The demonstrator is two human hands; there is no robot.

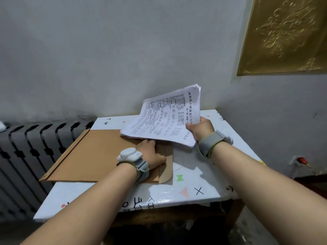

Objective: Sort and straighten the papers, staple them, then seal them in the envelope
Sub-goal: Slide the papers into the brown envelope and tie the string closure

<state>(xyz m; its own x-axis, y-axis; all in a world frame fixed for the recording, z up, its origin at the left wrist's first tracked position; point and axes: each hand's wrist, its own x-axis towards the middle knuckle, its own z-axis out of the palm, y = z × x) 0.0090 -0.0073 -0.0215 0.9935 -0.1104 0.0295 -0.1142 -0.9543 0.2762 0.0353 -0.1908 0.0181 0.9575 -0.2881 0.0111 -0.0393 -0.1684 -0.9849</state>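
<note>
Papers [164, 117] | right edge gripped by right hand [200, 129], tilted over envelope [99, 152] | left hand [150, 154] on envelope, grip unclear

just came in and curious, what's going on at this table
A person's right hand grips a stack of printed papers, lifted and tilted above the table. The left hand rests on a brown envelope that lies flat on the table, near its flap end. The papers are outside the envelope. Whether they are stapled cannot be told.
</note>
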